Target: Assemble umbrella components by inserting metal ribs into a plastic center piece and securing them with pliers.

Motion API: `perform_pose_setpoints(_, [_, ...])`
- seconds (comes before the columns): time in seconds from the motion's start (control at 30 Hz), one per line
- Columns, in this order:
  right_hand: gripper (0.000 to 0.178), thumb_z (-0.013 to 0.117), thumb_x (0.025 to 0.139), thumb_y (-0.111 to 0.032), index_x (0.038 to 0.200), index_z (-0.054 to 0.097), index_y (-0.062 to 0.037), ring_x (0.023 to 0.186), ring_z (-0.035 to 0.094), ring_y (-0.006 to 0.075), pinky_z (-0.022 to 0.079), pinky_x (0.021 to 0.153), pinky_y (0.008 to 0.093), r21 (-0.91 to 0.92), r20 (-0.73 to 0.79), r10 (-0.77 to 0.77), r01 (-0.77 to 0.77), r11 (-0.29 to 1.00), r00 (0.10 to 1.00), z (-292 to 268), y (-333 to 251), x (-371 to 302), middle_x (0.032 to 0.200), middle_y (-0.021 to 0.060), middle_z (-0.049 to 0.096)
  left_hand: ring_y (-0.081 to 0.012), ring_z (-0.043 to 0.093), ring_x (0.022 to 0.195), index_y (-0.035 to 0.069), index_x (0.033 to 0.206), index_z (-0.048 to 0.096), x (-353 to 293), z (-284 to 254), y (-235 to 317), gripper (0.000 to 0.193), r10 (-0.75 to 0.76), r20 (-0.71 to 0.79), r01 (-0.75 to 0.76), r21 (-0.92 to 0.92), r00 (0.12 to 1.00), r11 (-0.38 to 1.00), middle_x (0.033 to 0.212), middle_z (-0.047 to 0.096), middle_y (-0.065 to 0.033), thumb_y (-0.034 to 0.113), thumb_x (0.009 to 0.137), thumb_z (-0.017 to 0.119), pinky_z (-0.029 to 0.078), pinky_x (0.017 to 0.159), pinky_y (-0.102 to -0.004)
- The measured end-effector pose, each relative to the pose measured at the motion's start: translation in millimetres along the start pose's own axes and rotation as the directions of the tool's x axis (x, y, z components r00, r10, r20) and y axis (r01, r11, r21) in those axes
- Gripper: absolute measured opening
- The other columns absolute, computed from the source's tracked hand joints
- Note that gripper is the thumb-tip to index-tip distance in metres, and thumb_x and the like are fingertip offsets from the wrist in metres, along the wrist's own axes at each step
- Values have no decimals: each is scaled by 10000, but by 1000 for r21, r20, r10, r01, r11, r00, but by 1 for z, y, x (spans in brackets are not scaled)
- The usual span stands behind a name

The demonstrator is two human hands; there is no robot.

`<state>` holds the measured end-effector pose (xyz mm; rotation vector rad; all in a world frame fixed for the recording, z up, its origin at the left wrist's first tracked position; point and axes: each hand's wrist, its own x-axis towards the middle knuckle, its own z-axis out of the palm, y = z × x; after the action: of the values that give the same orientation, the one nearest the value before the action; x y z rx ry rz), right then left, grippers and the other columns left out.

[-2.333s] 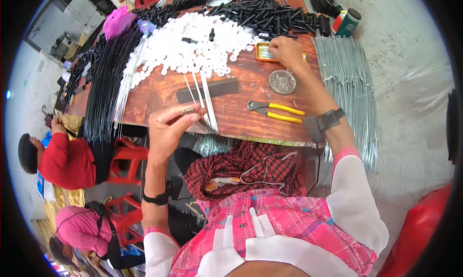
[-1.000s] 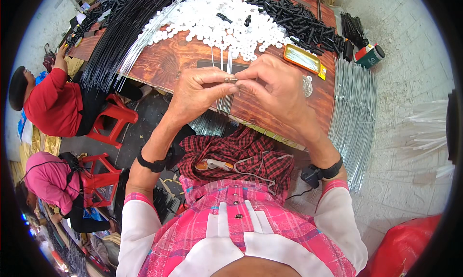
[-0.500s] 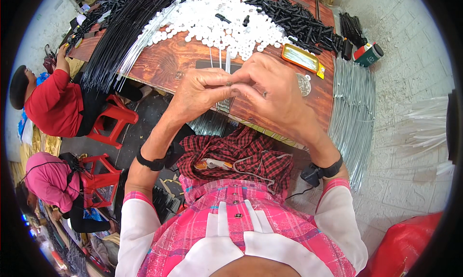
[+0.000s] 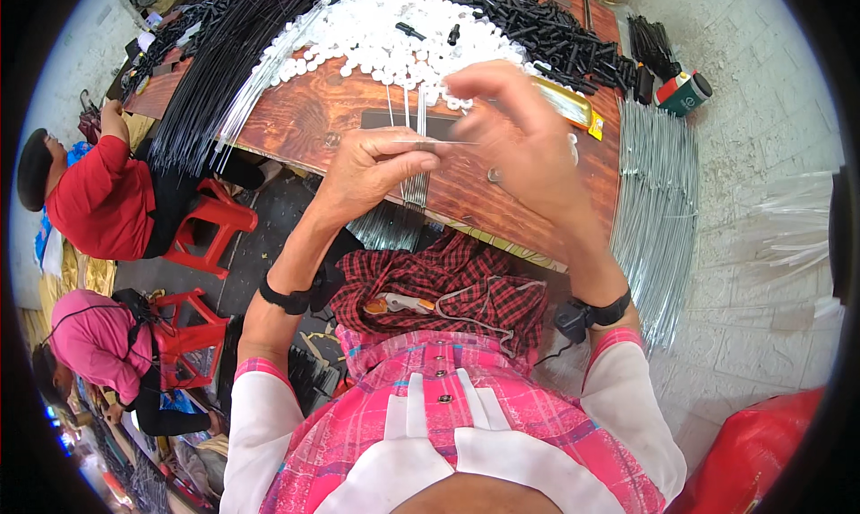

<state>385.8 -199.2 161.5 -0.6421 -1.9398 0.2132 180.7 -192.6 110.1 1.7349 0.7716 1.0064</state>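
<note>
My left hand [image 4: 381,169] is closed in a pinch, thumb against forefinger, above the front edge of the table. It grips a thin needle-like wire [image 4: 459,143] whose tip sticks out to the right. My right hand [image 4: 528,151] is a little apart from it, blurred by motion, with the forefinger stretched out and away from the thumb. Nothing shows between those fingers. Below my hands several thin white rods [image 4: 422,111] lie across a dark flat plate [image 4: 376,119] on the table. Partly behind my right hand is a yellow tin [image 4: 573,102].
The wooden table [image 4: 300,120] bears a heap of small white round pieces [image 4: 394,44], black tube-like parts [image 4: 573,44] and long black rods [image 4: 219,75]. Silvery rods [image 4: 658,218] hang at its right edge. Two people sit at left near red stools [image 4: 210,227].
My right hand has come away from my left fingertips, moving up and to the right while its fingers part. The wire now shows in my left hand, which has stayed nearly in place.
</note>
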Motion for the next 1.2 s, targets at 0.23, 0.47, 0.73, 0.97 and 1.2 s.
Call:
perform_pose_setpoints(0.23, [419,706,843,-203,1206,606,-21,1156,566,264,450,971,383,230,289,314,-384,894,905,0,15,-38,1212,127,597,-125,678,876,-30,1036,709,-7,-2,-20,164,-32,24,32,29,999,999,945,721,-72,34,902,642,537,753,-248])
perform_pose_setpoints(0.47, [474,732,849,-189,1257,579,-2,1129,569,159,456,975,317,693,455,508,-649,315,732,31,21,-40,1254,58,588,-86,625,799,4,1018,726,-18,-8,-30,164,-94,23,93,19,995,995,949,703,-40,105,904,665,503,710,-253])
perform_pose_setpoints(0.73, [232,723,799,-137,994,703,-13,1006,625,255,492,861,359,127,228,198,-231,965,953,55,24,-36,1035,111,686,-145,629,966,2,1118,667,-16,-8,-44,322,-49,95,46,26,994,999,1023,670,-87,212,880,718,518,798,-297])
perform_pose_setpoints(0.97, [142,700,824,-105,915,713,3,852,657,268,511,784,378,151,133,108,-128,980,985,52,1,-48,882,108,703,-490,285,1377,81,1316,551,-28,6,-105,891,313,116,-300,706,943,642,1553,247,-213,386,543,872,304,1122,-524])
perform_pose_setpoints(1.2, [176,730,792,-183,891,724,-37,700,635,310,496,627,396,-81,231,280,-269,960,932,49,11,-55,781,139,673,-492,237,1402,59,1401,436,-20,7,-102,1080,272,56,-236,680,961,694,1546,221,-264,381,481,900,296,1115,-547])
